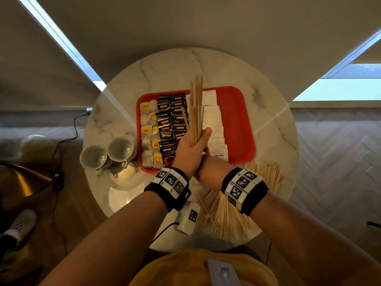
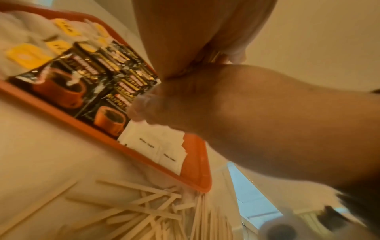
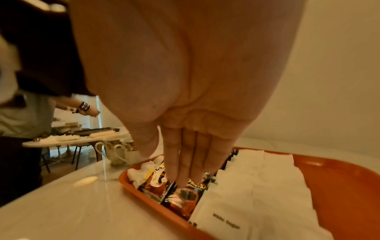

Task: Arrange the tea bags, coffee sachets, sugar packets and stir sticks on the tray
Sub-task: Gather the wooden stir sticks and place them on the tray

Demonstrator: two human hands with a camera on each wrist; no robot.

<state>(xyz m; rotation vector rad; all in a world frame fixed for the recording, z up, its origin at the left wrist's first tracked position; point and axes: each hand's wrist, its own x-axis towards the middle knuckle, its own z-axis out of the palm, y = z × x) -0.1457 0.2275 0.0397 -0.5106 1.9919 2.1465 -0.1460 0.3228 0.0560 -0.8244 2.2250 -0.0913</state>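
Note:
My left hand [image 1: 195, 143] grips a bundle of wooden stir sticks [image 1: 196, 104] and holds it upright over the red tray [image 1: 237, 120]. My right hand [image 3: 185, 162] is just below it, mostly hidden in the head view, flat with straight fingers pointing down at the coffee sachets [image 3: 180, 194]. On the tray lie tea bags [image 1: 148, 131] at the left, black coffee sachets [image 1: 171, 120] in the middle and white sugar packets [image 1: 214, 120] to their right. Several loose stir sticks [image 1: 226, 213] lie on the table near me.
The round marble table [image 1: 165, 69] carries two cups [image 1: 107, 155] left of the tray. More sticks [image 1: 266, 176] are spread by the tray's near right corner. A white marked device [image 1: 188, 217] sits at the table's near edge. Another person [image 3: 24, 113] works at a far table.

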